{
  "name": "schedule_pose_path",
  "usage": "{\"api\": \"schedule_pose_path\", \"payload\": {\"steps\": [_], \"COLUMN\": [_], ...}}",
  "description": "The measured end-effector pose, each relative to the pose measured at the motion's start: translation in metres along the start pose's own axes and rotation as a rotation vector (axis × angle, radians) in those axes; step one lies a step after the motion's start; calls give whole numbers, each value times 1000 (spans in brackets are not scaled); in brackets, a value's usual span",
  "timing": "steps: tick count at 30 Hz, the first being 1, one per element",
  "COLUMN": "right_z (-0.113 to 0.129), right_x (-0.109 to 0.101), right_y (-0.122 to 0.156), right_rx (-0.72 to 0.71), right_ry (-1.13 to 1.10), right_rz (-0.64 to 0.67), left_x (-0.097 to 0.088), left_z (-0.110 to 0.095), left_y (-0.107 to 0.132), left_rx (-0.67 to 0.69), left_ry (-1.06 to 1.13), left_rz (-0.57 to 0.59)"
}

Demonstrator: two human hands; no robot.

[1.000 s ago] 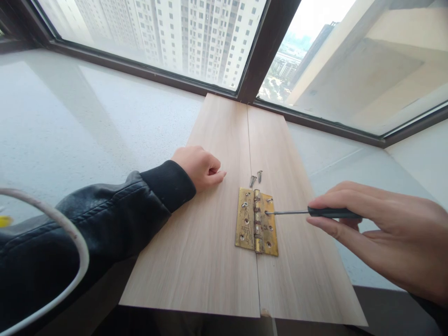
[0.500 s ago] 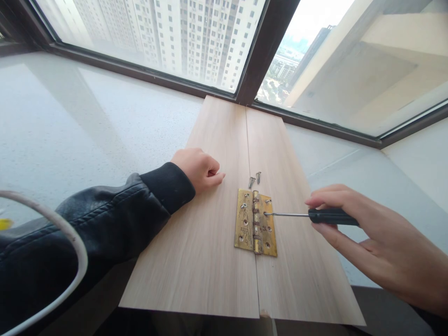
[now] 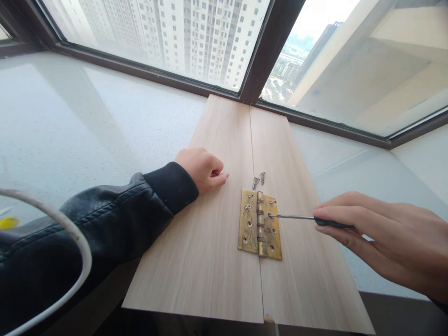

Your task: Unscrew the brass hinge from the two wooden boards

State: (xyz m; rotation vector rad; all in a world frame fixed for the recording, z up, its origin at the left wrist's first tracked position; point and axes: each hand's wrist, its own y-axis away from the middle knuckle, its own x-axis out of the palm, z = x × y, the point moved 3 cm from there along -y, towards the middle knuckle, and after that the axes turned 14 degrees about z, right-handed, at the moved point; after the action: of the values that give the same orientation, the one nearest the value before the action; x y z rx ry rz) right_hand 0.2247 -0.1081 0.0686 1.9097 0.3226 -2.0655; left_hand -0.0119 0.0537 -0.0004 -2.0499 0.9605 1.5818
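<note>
A brass hinge (image 3: 245, 228) lies open across the seam between two pale wooden boards (image 3: 210, 270). My right hand (image 3: 385, 233) grips the dark handle of a screwdriver (image 3: 296, 216). The screwdriver's tip meets the hinge's right leaf at an upper hole, where a screw, if any, is too small to make out. Screws sit in some of the upper holes. Two loose screws (image 3: 259, 179) lie just above the hinge. My left hand (image 3: 203, 170) rests on the left board in a loose fist; whatever is inside the curled fingers is hidden.
The boards lie on a white sill (image 3: 105, 126) and reach to the dark window frame (image 3: 248, 88). Their near ends overhang the sill's edge. A white cable (image 3: 82, 238) loops past my left sleeve, with a yellow item (image 3: 9, 223) at the far left.
My right hand has rolled over on the screwdriver handle, its back now turned more upward. The tip stays at the same hole. The view has shifted slightly; my left hand keeps its place.
</note>
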Motion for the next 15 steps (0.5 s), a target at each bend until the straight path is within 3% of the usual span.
{"api": "schedule_pose_path", "payload": {"steps": [3, 6, 9, 15], "right_z": [5, 9, 12, 9], "right_x": [0, -1, 2, 4], "right_y": [-4, -3, -1, -2], "right_rx": [-59, 63, 134, -29], "right_ry": [47, -31, -73, 62], "right_rz": [19, -56, -39, 16], "left_x": [0, 0, 0, 1], "left_z": [0, 1, 1, 1], "left_y": [0, 0, 0, 0], "left_rx": [-3, 9, 12, 8], "left_ry": [1, 8, 8, -7], "left_rz": [7, -5, -17, -21]}}
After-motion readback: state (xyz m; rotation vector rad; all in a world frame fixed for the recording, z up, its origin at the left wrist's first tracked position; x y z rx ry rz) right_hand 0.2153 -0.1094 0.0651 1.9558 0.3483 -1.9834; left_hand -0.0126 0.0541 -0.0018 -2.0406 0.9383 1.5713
